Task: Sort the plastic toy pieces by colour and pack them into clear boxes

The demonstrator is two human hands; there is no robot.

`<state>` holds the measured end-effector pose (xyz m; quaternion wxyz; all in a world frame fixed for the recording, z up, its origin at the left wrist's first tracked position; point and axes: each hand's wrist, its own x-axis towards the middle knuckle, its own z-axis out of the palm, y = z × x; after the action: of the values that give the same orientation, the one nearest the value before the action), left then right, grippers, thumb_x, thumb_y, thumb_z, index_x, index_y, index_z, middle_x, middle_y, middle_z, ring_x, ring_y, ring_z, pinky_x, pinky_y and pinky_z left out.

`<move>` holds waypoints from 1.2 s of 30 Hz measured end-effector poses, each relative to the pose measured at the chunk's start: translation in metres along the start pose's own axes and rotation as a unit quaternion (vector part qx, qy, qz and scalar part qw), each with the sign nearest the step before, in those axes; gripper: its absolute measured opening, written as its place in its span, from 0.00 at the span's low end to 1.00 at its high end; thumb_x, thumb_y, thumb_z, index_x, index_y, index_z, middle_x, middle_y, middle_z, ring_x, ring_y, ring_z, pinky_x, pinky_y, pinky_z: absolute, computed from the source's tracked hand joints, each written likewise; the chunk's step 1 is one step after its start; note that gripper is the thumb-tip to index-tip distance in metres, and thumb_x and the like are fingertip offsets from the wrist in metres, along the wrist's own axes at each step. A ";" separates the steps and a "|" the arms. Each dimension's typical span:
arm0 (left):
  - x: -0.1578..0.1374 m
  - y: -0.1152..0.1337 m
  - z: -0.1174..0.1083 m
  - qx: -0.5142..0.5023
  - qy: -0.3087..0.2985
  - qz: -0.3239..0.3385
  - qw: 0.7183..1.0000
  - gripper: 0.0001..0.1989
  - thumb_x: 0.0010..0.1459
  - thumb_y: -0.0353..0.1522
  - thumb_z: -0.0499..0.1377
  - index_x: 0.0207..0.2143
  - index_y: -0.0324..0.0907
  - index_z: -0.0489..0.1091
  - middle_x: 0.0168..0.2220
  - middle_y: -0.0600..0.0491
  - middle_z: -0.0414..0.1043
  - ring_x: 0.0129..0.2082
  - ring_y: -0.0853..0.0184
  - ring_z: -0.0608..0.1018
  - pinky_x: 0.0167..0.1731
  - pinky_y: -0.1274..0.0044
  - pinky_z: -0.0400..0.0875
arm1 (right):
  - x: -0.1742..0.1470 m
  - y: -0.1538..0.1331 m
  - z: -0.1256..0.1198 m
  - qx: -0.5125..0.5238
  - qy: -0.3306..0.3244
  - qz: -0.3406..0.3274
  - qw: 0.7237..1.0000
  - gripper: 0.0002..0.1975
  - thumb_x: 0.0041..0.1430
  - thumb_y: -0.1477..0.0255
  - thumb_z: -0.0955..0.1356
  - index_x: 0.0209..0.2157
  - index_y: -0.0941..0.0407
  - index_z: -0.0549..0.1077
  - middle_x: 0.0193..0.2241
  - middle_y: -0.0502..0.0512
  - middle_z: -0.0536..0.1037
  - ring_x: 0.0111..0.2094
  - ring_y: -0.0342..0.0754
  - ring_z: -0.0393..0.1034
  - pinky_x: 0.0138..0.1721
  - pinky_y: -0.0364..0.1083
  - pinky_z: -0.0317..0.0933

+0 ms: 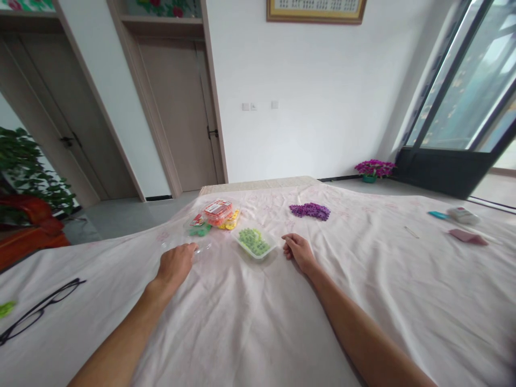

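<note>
My left hand [176, 264] is closed, its fingertips on the edge of a clear plastic lid [205, 248] lying on the cloth. Between my hands sits a clear plastic tub [258, 257] without a cover, holding many small light-green pieces [253, 242]. To the right of the tub, my right hand [298, 250] rests with its fingers curled together; what they hold, if anything, I cannot make out. Beyond the tub lies a loose heap of small purple pieces [310, 210]. Packs with red pieces [217, 213], yellow pieces [230, 220] and green pieces [199, 230] are piled behind the lid.
A wrinkled pale pink cloth [258, 322] covers the surface. Black-framed glasses [40, 309] lie at the left, beside a bright green item [6, 308]. On the right are a white packet [463, 215], a blue item [438, 215] and a pink piece of cloth [467, 237].
</note>
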<state>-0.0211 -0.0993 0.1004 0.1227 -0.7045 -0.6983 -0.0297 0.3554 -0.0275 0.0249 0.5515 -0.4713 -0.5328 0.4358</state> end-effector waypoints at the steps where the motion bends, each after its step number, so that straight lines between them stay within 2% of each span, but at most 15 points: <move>1: -0.002 0.000 0.000 0.001 0.008 0.008 1.000 0.15 0.61 0.29 0.50 0.47 0.46 0.71 0.40 0.47 0.79 0.38 0.56 0.80 0.32 0.73 0.67 | 0.000 0.000 0.000 0.001 0.001 -0.001 1.000 0.15 0.55 0.61 0.65 0.36 0.58 0.72 0.20 0.47 0.72 0.17 0.40 0.65 0.16 0.40 0.61; 3: -0.006 -0.001 -0.001 0.008 0.033 0.026 0.999 0.14 0.61 0.29 0.50 0.46 0.45 0.72 0.40 0.47 0.78 0.38 0.56 0.80 0.32 0.72 0.67 | 0.000 0.001 -0.001 0.006 0.003 0.002 1.000 0.14 0.55 0.61 0.66 0.36 0.58 0.72 0.20 0.47 0.72 0.17 0.40 0.65 0.16 0.40 0.61; 8: -0.013 -0.010 0.002 0.036 0.102 0.072 0.991 0.13 0.59 0.29 0.53 0.44 0.44 0.72 0.40 0.47 0.77 0.41 0.56 0.78 0.41 0.68 0.65 | 0.001 0.004 -0.001 0.012 0.009 0.002 1.000 0.14 0.54 0.62 0.66 0.36 0.58 0.72 0.20 0.47 0.72 0.17 0.41 0.66 0.16 0.40 0.61; 15: -0.012 -0.034 0.012 0.030 0.143 0.121 0.982 0.13 0.60 0.29 0.52 0.42 0.44 0.74 0.36 0.49 0.79 0.35 0.57 0.79 0.35 0.70 0.66 | 0.003 0.005 -0.002 0.016 0.007 0.006 1.000 0.14 0.54 0.62 0.66 0.36 0.58 0.72 0.20 0.47 0.72 0.17 0.41 0.65 0.16 0.40 0.61; 19: -0.021 -0.041 -0.002 0.045 0.247 0.121 0.960 0.10 0.60 0.32 0.55 0.41 0.45 0.75 0.36 0.51 0.80 0.31 0.60 0.79 0.32 0.72 0.67 | 0.003 0.003 -0.002 0.026 0.010 0.008 1.000 0.15 0.54 0.60 0.67 0.36 0.58 0.73 0.20 0.47 0.72 0.18 0.41 0.65 0.16 0.41 0.61; 22: -0.031 -0.033 -0.028 0.024 0.354 0.145 0.924 0.08 0.60 0.32 0.57 0.41 0.45 0.75 0.37 0.53 0.80 0.32 0.63 0.80 0.35 0.73 0.68 | 0.000 0.000 -0.002 0.046 0.029 0.006 0.998 0.15 0.53 0.60 0.68 0.36 0.57 0.73 0.21 0.48 0.72 0.19 0.42 0.66 0.17 0.40 0.61; 25: -0.036 -0.009 -0.057 -0.040 0.406 0.222 0.886 0.10 0.58 0.29 0.61 0.43 0.45 0.73 0.37 0.54 0.80 0.34 0.66 0.80 0.40 0.74 0.69 | -0.004 -0.006 -0.003 0.067 0.034 -0.005 0.997 0.16 0.53 0.58 0.68 0.35 0.57 0.74 0.23 0.50 0.74 0.22 0.42 0.67 0.19 0.40 0.61; 28: -0.030 0.031 -0.075 -0.098 0.412 0.320 0.848 0.13 0.57 0.26 0.61 0.46 0.42 0.72 0.40 0.51 0.80 0.39 0.66 0.80 0.42 0.74 0.70 | -0.005 -0.012 -0.007 0.104 0.002 0.007 0.995 0.19 0.55 0.55 0.68 0.39 0.56 0.75 0.31 0.56 0.78 0.26 0.44 0.70 0.22 0.41 0.63; 32: -0.008 0.096 -0.075 -0.145 0.394 0.449 0.789 0.13 0.59 0.23 0.58 0.46 0.41 0.71 0.40 0.50 0.79 0.41 0.67 0.79 0.42 0.74 0.72 | -0.004 -0.024 -0.022 0.206 -0.123 0.081 0.968 0.28 0.59 0.49 0.63 0.51 0.53 0.70 0.50 0.62 0.75 0.40 0.51 0.74 0.32 0.47 0.69; 34: 0.004 0.127 -0.072 -0.164 0.384 0.485 0.768 0.12 0.60 0.23 0.56 0.45 0.41 0.71 0.39 0.52 0.79 0.40 0.69 0.79 0.42 0.75 0.72 | -0.005 -0.033 -0.032 0.250 -0.183 0.098 0.946 0.31 0.60 0.46 0.59 0.56 0.51 0.67 0.56 0.62 0.71 0.46 0.55 0.72 0.37 0.52 0.70; 36: 0.014 0.154 -0.070 -0.166 0.357 0.520 0.758 0.11 0.61 0.24 0.55 0.44 0.41 0.71 0.38 0.53 0.79 0.40 0.70 0.78 0.43 0.75 0.72 | -0.008 -0.043 -0.044 0.285 -0.213 0.095 0.930 0.35 0.59 0.42 0.56 0.58 0.50 0.64 0.59 0.61 0.67 0.51 0.57 0.69 0.41 0.56 0.69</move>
<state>0.1408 -0.0993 0.1506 0.2405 -0.9070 -0.1142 -0.3263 0.3976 -0.0450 0.0668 0.4923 -0.2384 -0.4440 0.7097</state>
